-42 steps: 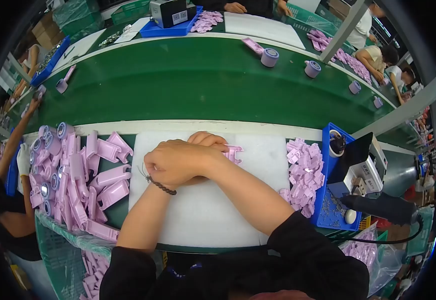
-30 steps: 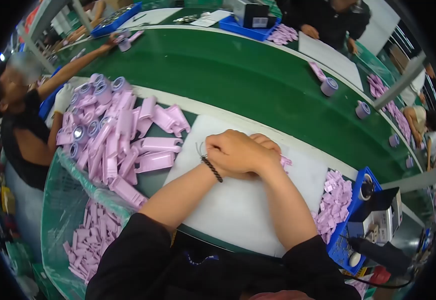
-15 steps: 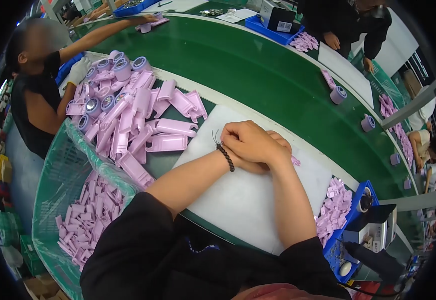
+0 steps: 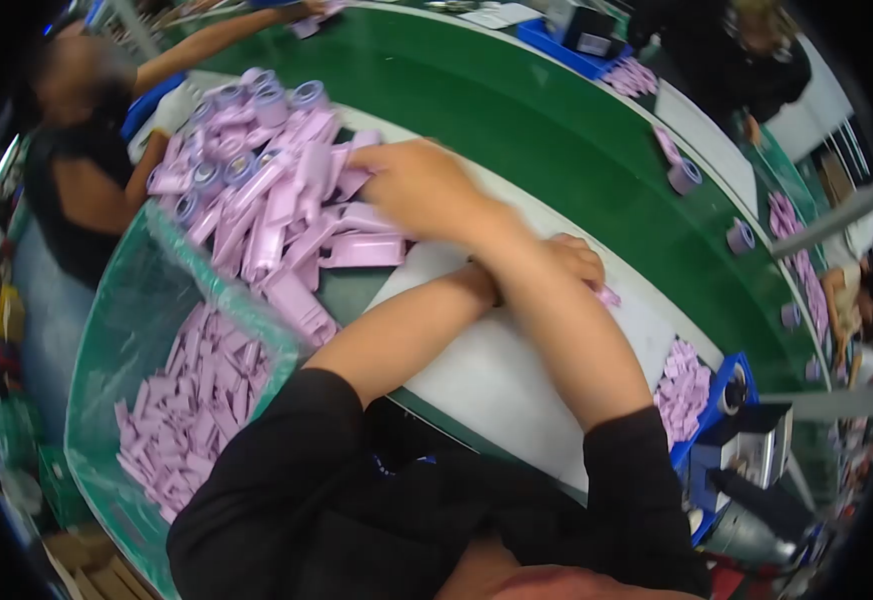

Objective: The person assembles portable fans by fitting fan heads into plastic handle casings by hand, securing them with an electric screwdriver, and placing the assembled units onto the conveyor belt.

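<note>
My right hand point(image 4: 422, 192), blurred by motion, stretches leftward over a heap of pink plastic casings point(image 4: 292, 200). Its forefinger points at the heap's right edge; the other fingers are hidden beneath the hand, and I cannot tell whether it touches a casing. My right forearm crosses above the left one. Above the white mat point(image 4: 502, 365), my left hand point(image 4: 579, 262) has its fingers curled round a small pink plastic part point(image 4: 609, 297), which shows just past the fingers. Round purple-and-silver pieces point(image 4: 239, 168) sit among the casings.
A lined green crate point(image 4: 97, 350) holds small pink parts at lower left. More pink parts point(image 4: 683, 390) lie beside a blue tray point(image 4: 732, 385) at right. Beyond the mat runs a green conveyor point(image 4: 557, 170) carrying purple cups point(image 4: 685, 176). Co-workers sit at left and across.
My right hand has left the spot over my left wrist and swung left to the casing heap. My left hand stays above the mat. The whole view has shifted slightly.
</note>
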Motion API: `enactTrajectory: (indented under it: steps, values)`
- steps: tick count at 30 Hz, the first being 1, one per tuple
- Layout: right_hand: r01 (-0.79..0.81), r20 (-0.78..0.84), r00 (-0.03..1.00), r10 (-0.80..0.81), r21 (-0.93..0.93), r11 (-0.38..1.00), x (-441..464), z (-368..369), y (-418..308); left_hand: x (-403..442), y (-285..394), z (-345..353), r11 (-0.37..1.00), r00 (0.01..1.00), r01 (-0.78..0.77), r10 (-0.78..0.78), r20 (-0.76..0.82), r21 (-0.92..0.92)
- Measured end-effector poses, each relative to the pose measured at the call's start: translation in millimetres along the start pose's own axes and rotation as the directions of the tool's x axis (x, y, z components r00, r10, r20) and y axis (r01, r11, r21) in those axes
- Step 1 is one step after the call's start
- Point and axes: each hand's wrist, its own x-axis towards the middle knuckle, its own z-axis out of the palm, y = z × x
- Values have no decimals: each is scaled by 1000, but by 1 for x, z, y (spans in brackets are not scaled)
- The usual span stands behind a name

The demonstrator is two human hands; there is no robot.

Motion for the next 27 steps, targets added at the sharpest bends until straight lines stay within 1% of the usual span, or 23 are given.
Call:
enactTrajectory:
  steps: [1, 2, 4, 5, 7, 8, 9, 11, 12, 14, 15, 17, 18, 19, 20, 22, 23, 24, 26, 27]
  values:
    - [74, 56, 996, -67, -131, 989, 8, 12, -22, 8, 2, 4, 1000, 999, -26, 27, 42, -18]
    - [207, 148, 973, -175, -244, 947, 18, 30, -33, 15, 3, 7, 998, 996, -46, 48, 78, -33]
    - [348, 291, 921, -258, -319, 882, 28, 44, -48, 22, -5, 9, 995, 992, -94, 97, 80, -47]
    - [334, 288, 926, -245, -316, 888, 31, 44, -41, 18, -6, 14, 992, 991, -109, 113, 71, -69]
    - [217, 140, 975, -172, -437, 873, 44, 30, -21, 15, -14, 17, 985, 988, -147, 151, 43, -92]
    - [112, 29, 994, -109, -345, 932, 38, 9, -14, 15, -13, 16, 984, 988, -148, 152, 40, -95]
    - [-43, -106, 994, 10, -309, 950, 32, -5, -4, 14, -12, 16, 990, 992, -112, 116, 46, -85]
    - [-202, -162, 974, 158, -308, 930, 18, -29, 27, 13, -5, 13, 997, 998, -25, 28, 49, -73]
    - [-283, -136, 958, 252, -315, 906, 6, -44, 33, 12, -1, 11, 997, 999, 23, -20, 50, -67]
    - [-392, -45, 912, 407, -389, 834, -15, -67, 50, 12, 7, 5, 992, 991, 106, -100, 83, -66]
    - [-416, -59, 902, 428, -381, 826, -24, -72, 56, 12, 10, 3, 988, 985, 134, -125, 117, -71]
    - [-387, -1, 910, 415, -363, 848, -43, -84, 68, 14, 11, 0, 982, 968, 175, -157, 194, -77]
    - [-393, 24, 905, 426, -339, 855, -48, -91, 72, 18, 10, 4, 984, 967, 155, -134, 215, -85]
    - [-398, 48, 900, 434, -316, 861, -50, -100, 79, 21, 7, 7, 995, 987, 71, -61, 146, -67]
    - [-420, 33, 892, 451, -312, 852, -51, -108, 93, 21, 4, 11, 999, 997, -6, 10, 74, -45]
    - [-477, -132, 877, 461, -338, 811, -45, -124, 142, 21, 1, 17, 989, 987, -144, 145, -74, 15]
    - [-523, -275, 850, 449, -338, 783, -47, -133, 174, 22, 2, 17, 988, 986, -153, 154, -63, 13]
    - [-573, -384, 812, 439, -381, 726, -50, -145, 212, 22, 4, 17, 988, 986, -150, 152, -67, 22]
    - [-620, -560, 763, 324, -488, 615, -65, -172, 308, 22, 9, 14, 988, 985, -153, 155, -75, 38]
    - [-764, -602, 639, 479, -423, 487, -75, -194, 300, 23, 11, 14, 987, 984, -158, 161, -78, 39]
